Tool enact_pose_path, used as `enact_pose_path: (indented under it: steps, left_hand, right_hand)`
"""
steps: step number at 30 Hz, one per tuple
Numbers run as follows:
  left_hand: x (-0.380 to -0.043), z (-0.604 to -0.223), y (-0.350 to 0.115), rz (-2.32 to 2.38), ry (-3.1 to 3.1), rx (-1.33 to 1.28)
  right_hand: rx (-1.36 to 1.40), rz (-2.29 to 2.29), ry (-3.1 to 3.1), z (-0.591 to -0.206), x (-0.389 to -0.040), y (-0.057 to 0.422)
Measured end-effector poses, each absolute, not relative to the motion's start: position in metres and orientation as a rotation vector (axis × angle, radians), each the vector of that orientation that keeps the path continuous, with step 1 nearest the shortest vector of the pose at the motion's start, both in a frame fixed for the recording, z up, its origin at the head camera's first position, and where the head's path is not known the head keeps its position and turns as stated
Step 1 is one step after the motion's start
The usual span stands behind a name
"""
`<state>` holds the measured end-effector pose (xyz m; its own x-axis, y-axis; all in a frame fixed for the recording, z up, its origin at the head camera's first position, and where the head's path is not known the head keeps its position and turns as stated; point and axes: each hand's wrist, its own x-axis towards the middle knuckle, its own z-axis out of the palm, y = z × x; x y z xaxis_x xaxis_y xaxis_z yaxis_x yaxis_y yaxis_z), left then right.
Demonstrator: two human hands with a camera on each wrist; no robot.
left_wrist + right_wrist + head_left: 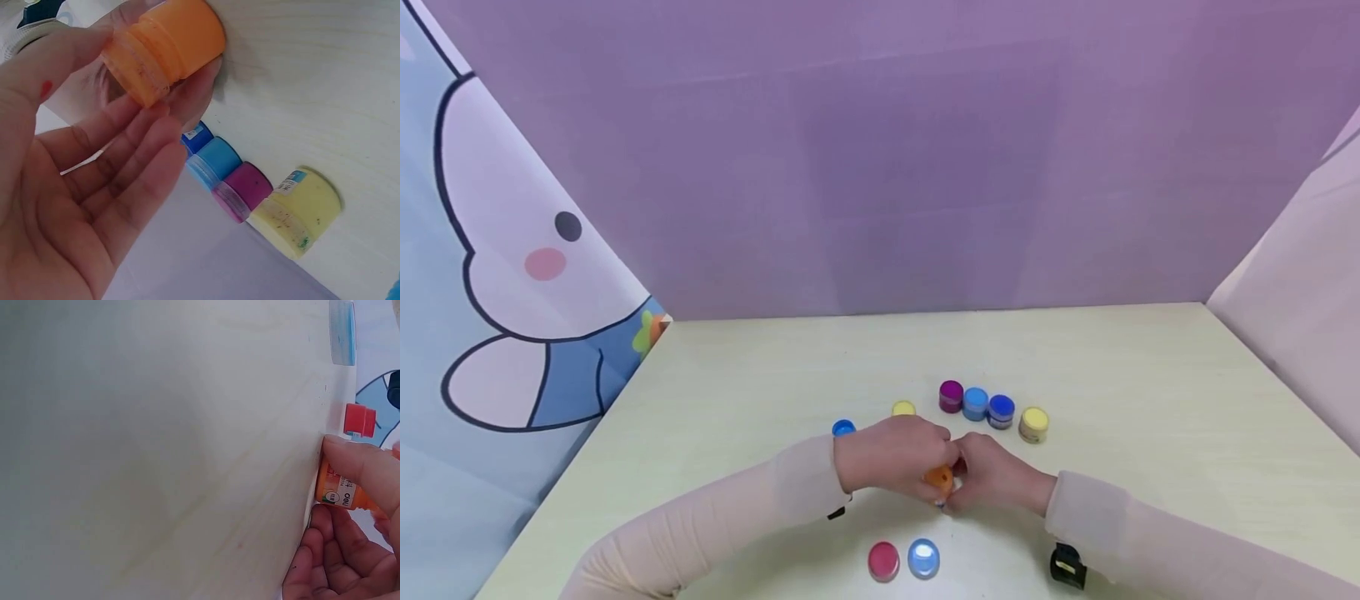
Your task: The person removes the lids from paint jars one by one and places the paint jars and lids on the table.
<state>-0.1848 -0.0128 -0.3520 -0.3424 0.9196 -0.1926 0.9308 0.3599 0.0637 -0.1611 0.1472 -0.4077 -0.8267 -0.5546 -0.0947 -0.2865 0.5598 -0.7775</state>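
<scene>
Between my two hands is an orange paint jar point(938, 479), low over the tabletop. My left hand point(895, 454) pinches its lid point(134, 69) between thumb and fingers, the other fingers loosely bent below. On the opposite side, my right hand point(996, 473) grips the jar's body, which carries a white printed label point(342, 489) in the right wrist view. The jar lies partly hidden behind fingers in the head view; in the left wrist view it is tilted, with the lid toward the left palm.
Behind the hands stand a purple jar point(951, 397), a light blue jar point(975, 403), a dark blue jar point(1001, 412) and a yellow jar point(1033, 424). Another yellow jar point(903, 408) and a blue one point(844, 427) sit beyond the left hand. Nearer are a red jar point(883, 562) and a light blue jar point(923, 558).
</scene>
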Motion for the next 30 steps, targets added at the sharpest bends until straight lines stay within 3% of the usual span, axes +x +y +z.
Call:
enact_pose_path:
  steps: [30]
  left_hand:
    - [-0.185,-0.335,-0.040,-0.187,2.543,1.534]
  right_hand:
    - [-0.680,-1.135,2.455,-0.411,-0.161,0.148]
